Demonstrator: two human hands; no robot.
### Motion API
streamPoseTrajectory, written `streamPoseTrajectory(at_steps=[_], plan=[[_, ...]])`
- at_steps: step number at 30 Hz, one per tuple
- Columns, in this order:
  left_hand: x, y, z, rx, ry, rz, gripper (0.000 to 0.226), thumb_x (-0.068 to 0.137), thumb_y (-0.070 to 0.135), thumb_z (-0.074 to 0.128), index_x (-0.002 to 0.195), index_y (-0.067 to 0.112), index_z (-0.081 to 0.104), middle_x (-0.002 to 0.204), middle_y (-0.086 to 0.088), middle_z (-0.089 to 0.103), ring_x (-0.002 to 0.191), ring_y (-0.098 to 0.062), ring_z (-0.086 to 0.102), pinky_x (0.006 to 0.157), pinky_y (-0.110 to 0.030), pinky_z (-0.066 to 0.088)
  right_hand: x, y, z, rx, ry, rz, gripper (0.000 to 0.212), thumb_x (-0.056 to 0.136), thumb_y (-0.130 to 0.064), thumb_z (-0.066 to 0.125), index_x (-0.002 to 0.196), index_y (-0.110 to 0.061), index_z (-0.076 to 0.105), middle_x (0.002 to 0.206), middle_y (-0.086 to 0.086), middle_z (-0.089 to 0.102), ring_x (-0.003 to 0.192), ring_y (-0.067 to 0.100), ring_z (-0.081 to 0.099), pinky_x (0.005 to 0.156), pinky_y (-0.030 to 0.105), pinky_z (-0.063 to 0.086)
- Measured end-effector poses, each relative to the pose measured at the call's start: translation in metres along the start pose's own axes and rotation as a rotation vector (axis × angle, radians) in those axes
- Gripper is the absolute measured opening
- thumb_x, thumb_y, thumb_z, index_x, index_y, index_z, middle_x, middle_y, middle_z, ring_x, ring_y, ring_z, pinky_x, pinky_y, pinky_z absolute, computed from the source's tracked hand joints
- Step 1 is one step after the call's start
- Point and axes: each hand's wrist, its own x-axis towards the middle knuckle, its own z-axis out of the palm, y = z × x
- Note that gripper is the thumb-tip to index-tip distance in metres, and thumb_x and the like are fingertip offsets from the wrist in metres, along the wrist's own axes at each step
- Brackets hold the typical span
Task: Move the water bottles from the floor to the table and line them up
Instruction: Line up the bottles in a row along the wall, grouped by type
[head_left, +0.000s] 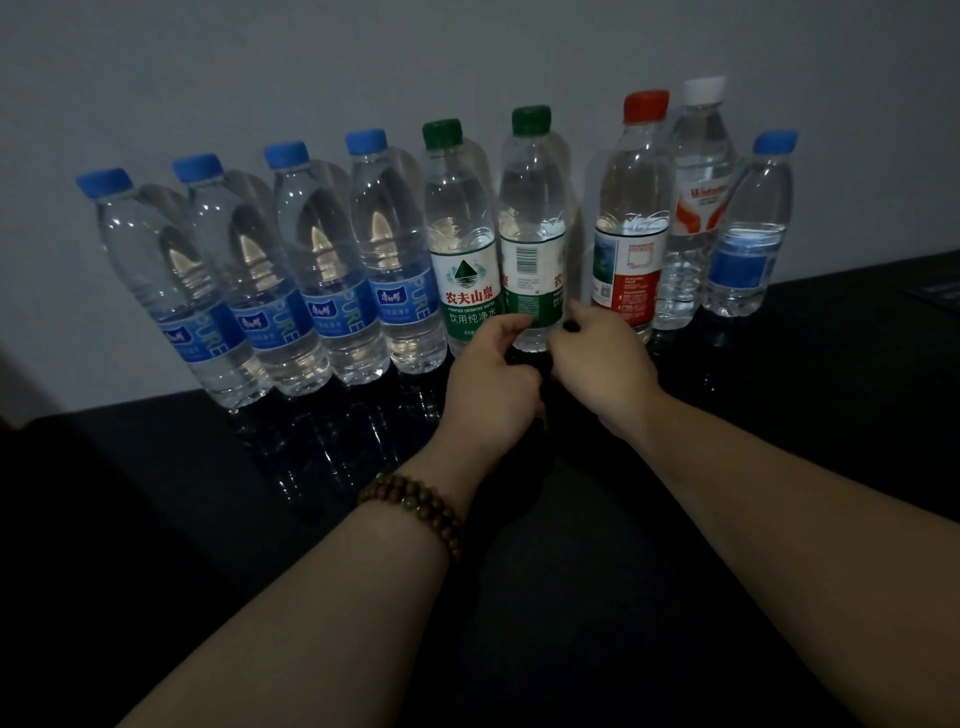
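Nine bottles stand on the glossy black table (156, 493), backed up against the grey wall (260, 62), presumably so that the wall gives a straight edge to line them by. At twelve o'clock from the wrists both hands meet low on the second green-capped bottle (532, 223), which stands upright on the table with its barcode turned forward. The left hand (488, 379) curls narrow fingers round the lower label from seven o'clock; the right hand (597, 364) closes on the other side from four o'clock, thumb at the label's edge, its remaining fingertips hidden. Gripping so near the base looks meant for sliding or twisting the bottle without tipping it, likely to close the gap toward the red-capped bottle (631, 223) at its three o'clock or to face the label forward like the first green-capped bottle (462, 249) just beside it at nine o'clock.

The four blue-capped bottles (311, 270) run off toward nine o'clock, close together; the white-capped bottle (698, 208) and a small blue-capped bottle (748, 249) end the row at three o'clock. All are clear thin plastic, ribbed or faceted, full of water, with ridged screw caps and smooth printed wraps; such walls should give slightly under a squeeze. The tabletop mirrors their bases faintly. A wooden bead bracelet (415, 506) circles the left wrist.
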Motion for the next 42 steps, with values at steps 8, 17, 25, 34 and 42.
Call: streamPoseTrajectory(at_steps=[8, 17, 25, 34, 42], plan=[[0.001, 0.001, 0.000, 0.038, -0.039, -0.029, 0.067, 0.073, -0.006, 0.058, 0.130, 0.030, 0.053, 0.092, 0.024, 0.066, 0.061, -0.011, 0.068, 0.055, -0.029, 0.052, 0.000, 0.001, 0.001, 0.087, 0.078, 0.054, 0.055, 0.077, -0.038, 0.047, 0.125, -0.030, 0.072, 0.093, -0.005, 0.071, 0.095, 0.032, 0.072, 0.080, 0.049, 0.061], [-0.001, 0.001, 0.002, 0.032, -0.042, -0.006, 0.058, 0.079, -0.014, 0.052, 0.118, 0.028, 0.057, 0.107, 0.016, 0.067, 0.064, -0.013, 0.065, 0.055, -0.029, 0.050, 0.000, 0.001, 0.001, -0.076, 0.013, -0.003, 0.053, 0.082, -0.043, 0.048, 0.134, -0.042, 0.061, 0.118, -0.009, 0.072, 0.099, 0.021, 0.068, 0.084, 0.042, 0.059], [0.001, -0.002, 0.001, 0.108, -0.012, -0.024, 0.064, 0.076, -0.008, 0.057, 0.128, 0.028, 0.054, 0.089, 0.014, 0.066, 0.059, -0.011, 0.068, 0.056, -0.030, 0.054, 0.002, 0.005, 0.003, 0.088, 0.118, 0.045, 0.055, 0.075, -0.038, 0.047, 0.124, -0.029, 0.072, 0.091, -0.002, 0.078, 0.077, 0.022, 0.072, 0.072, 0.046, 0.063], [0.004, -0.006, 0.000, 0.124, -0.023, -0.002, 0.066, 0.074, -0.009, 0.054, 0.130, 0.025, 0.053, 0.090, 0.006, 0.070, 0.056, -0.009, 0.065, 0.056, -0.033, 0.054, 0.004, 0.005, 0.001, -0.029, 0.037, -0.003, 0.055, 0.079, -0.039, 0.047, 0.131, -0.043, 0.064, 0.108, -0.007, 0.074, 0.092, 0.022, 0.068, 0.076, 0.035, 0.057], [0.007, -0.006, 0.002, 0.163, -0.013, -0.020, 0.065, 0.073, -0.003, 0.059, 0.129, 0.029, 0.050, 0.089, 0.009, 0.067, 0.060, -0.011, 0.067, 0.062, -0.038, 0.060, 0.008, 0.010, 0.006, 0.095, 0.099, 0.048, 0.057, 0.074, -0.040, 0.052, 0.127, -0.029, 0.070, 0.104, 0.001, 0.078, 0.090, 0.026, 0.074, 0.081, 0.043, 0.062]])
